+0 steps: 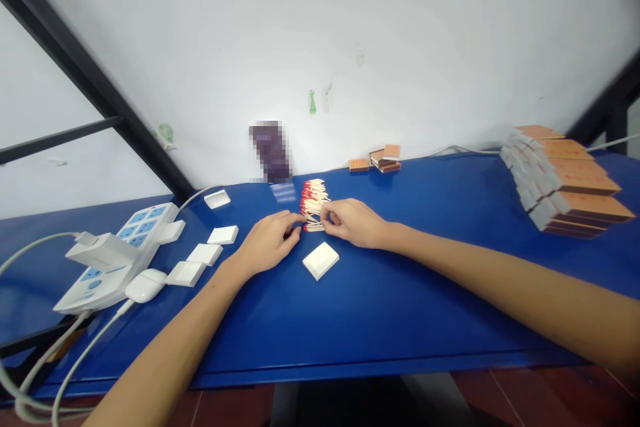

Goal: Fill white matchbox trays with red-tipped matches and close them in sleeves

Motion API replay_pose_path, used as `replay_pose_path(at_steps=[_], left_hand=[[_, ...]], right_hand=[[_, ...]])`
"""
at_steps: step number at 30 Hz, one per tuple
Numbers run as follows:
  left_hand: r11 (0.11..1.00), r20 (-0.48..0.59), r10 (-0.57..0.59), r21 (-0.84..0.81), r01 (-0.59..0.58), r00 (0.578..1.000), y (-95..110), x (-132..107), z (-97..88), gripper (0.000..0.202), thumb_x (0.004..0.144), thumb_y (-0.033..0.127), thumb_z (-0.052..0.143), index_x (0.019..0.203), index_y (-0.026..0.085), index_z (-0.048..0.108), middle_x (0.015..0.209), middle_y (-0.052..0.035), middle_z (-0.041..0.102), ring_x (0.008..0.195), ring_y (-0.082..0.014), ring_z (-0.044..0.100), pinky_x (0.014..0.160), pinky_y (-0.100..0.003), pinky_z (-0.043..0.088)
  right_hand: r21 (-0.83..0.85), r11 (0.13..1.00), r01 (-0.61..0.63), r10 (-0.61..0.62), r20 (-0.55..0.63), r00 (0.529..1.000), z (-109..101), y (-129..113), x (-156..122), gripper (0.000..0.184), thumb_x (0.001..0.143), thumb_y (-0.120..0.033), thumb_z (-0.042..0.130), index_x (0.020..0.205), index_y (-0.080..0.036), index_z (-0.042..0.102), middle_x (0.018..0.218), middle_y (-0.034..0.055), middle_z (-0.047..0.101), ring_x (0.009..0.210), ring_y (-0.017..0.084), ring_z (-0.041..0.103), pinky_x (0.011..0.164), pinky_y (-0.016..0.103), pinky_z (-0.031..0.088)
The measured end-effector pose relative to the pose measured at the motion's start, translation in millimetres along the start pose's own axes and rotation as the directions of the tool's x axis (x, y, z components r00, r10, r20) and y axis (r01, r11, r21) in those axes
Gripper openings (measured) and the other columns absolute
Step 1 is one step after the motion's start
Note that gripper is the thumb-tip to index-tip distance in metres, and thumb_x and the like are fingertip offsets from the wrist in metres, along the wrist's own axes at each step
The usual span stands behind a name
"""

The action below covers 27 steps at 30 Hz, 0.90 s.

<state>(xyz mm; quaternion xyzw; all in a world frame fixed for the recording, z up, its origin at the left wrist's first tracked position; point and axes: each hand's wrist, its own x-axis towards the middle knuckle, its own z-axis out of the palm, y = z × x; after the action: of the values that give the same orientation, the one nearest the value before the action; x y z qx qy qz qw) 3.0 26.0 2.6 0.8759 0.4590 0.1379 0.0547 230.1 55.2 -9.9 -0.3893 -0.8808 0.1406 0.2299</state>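
Observation:
A pile of red-tipped matchsticks (314, 195) lies on the blue table, heads to the left and pale ends to the right. At its near left edge is my left hand (270, 240), its index fingertip by the match heads and its thumb apart from the finger. My right hand (353, 221) is on the other side, thumb and index finger pinched at the pale ends of the nearest matchsticks. How many it grips is hidden. Just in front of both hands lies a small white matchbox tray (321, 260).
More white trays (205, 254) lie to the left, beside a power strip (145, 227), a white rounded device (146, 285) and cables. Orange matchboxes (385, 159) sit by the wall, with a large stack of matchboxes (565, 180) at right. A blurred-out dark object (271, 150) leans on the wall.

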Motion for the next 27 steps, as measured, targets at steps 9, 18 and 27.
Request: replay_pose_path(at_steps=[9,18,27], left_hand=[[1.0,0.003,0.007,-0.017,-0.007,1.0,2.1,-0.1,0.8,0.035,0.097,0.027,0.04,0.118,0.018,0.065,0.09,-0.0057,0.063,0.079,-0.0178,0.059,0.071,-0.029,0.044],[0.999,-0.026,0.024,-0.024,-0.025,0.999,5.0,-3.2,-1.1,0.033,0.092,0.029,0.047,0.118,0.02,0.065,0.098,-0.0055,0.055,0.081,-0.0172,0.057,0.075,-0.032,0.047],[0.999,-0.036,0.027,-0.027,-0.028,0.999,6.1,-3.1,-0.1,0.026,0.092,0.032,0.05,0.109,0.02,0.066,0.096,-0.0047,0.054,0.08,-0.0174,0.056,0.076,-0.033,0.047]], right_hand=[[0.006,1.0,0.008,-0.008,0.005,1.0,0.7,1.2,0.8,0.008,0.086,-0.023,0.058,0.082,-0.019,0.063,0.065,-0.004,0.055,0.056,0.008,0.041,0.057,0.023,0.024],[0.0,1.0,0.003,-0.003,0.019,1.0,0.6,-0.2,0.7,0.008,0.084,-0.024,0.059,0.082,-0.019,0.065,0.064,-0.0037,0.056,0.056,0.009,0.042,0.057,0.023,0.025],[0.01,1.0,0.018,-0.018,0.016,1.0,0.0,-0.9,0.2,0.008,0.082,-0.024,0.059,0.079,-0.018,0.064,0.061,-0.0048,0.053,0.055,0.008,0.041,0.057,0.022,0.025]])
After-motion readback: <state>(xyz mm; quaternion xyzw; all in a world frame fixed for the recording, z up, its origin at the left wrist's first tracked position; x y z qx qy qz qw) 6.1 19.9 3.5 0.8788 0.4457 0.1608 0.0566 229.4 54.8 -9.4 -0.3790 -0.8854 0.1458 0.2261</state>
